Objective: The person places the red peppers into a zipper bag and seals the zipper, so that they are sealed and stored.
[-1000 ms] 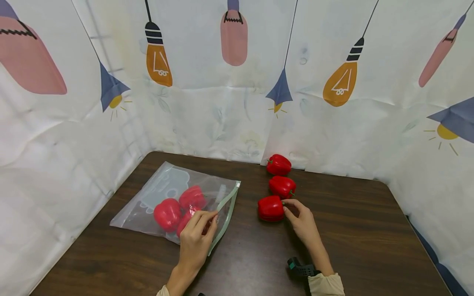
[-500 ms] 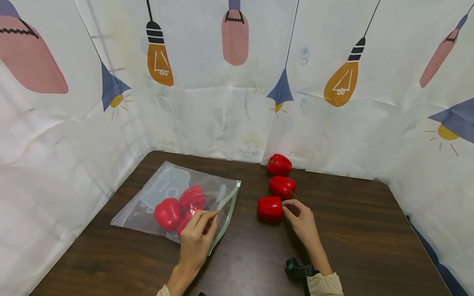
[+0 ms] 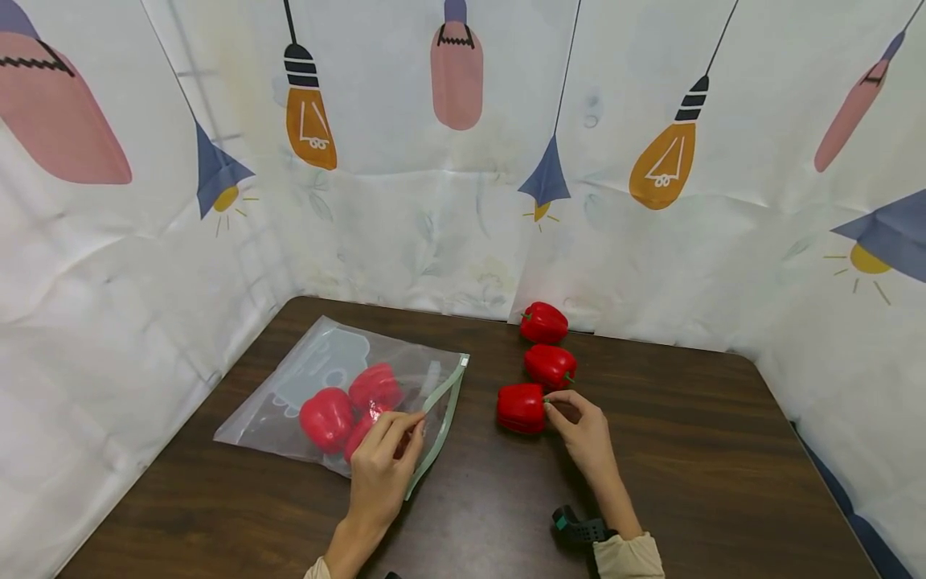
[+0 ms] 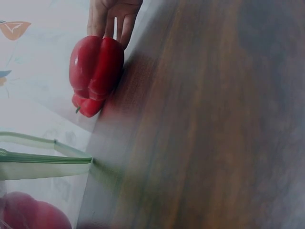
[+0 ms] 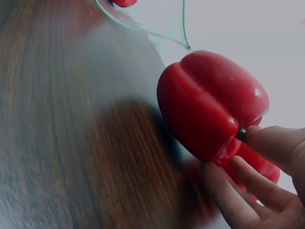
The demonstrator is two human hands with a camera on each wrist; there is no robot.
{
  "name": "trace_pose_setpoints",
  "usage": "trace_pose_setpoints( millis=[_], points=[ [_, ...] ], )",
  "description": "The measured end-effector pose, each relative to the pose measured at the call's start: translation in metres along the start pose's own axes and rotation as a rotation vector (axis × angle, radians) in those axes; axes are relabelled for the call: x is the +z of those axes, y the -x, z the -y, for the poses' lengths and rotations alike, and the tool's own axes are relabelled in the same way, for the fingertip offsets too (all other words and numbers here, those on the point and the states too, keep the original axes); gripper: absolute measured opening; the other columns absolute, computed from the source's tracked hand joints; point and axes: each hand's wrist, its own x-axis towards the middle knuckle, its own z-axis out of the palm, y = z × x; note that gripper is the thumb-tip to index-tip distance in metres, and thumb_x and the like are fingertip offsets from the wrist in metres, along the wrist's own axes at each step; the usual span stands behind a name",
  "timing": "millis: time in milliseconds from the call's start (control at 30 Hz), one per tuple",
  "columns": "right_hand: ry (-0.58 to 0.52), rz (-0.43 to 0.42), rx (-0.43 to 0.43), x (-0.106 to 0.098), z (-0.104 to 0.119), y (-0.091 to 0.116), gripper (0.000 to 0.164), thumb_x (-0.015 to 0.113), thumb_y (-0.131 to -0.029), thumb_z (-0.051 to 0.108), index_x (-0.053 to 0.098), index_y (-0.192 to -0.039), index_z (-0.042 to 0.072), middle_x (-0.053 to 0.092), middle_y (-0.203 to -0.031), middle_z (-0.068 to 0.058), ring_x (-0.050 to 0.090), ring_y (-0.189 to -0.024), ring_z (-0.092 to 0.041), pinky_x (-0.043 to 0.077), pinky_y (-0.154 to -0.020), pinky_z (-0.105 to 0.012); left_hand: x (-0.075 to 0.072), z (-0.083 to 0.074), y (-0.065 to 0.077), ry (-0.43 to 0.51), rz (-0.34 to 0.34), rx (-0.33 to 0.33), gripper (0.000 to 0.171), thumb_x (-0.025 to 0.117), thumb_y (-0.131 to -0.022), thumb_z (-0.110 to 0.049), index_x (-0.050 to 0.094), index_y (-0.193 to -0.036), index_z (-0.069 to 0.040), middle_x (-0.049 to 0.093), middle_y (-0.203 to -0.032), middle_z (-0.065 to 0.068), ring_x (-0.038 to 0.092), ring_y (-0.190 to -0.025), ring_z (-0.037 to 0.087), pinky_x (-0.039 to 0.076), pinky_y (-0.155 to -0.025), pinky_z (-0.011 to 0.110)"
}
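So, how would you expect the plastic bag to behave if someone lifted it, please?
The plastic bag would probably flop, as its green rim bows. The red peppers inside look rounded, so they might roll together. The bag gapes, so tipping could spill one.

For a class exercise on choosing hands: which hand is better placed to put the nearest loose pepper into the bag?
Probably the right hand: it pinches the nearest loose pepper at its stem, while the left hand holds the bag by its green edge, apart from that pepper.
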Motion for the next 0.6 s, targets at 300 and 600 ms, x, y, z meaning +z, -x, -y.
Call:
trace_pose_setpoints(
  millis=[300, 600],
  points=[
    [-0.047, 0.041, -0.017, 0.013, 0.005, 0.001, 0.013, 0.076, -0.096, 0.013, 0.076, -0.107, 0.008, 0.077, -0.106, -0.013, 0.072, -0.090, -0.009, 0.057, -0.075, -0.019, 0.000, 0.001, 0.000, 0.000, 0.001, 0.002, 0.019, 0.078, -0.082, 0.006, 0.079, -0.099, -0.001, 0.069, -0.086, 0.003, 0.057, -0.065, 0.008, 0.048, -0.057, 0.012],
    [-0.102, 0.073, -0.012, 0.022, 0.011, 0.006, 0.014, 0.076, -0.095, 0.012, 0.076, -0.108, 0.007, 0.078, -0.106, -0.014, 0.073, -0.090, -0.011, 0.057, -0.075, -0.020, 0.000, 0.000, 0.000, 0.004, 0.002, 0.001, 0.021, 0.078, -0.080, 0.007, 0.079, -0.099, -0.002, 0.068, -0.086, 0.002, 0.057, -0.065, 0.008, 0.047, -0.056, 0.013]
  ],
)
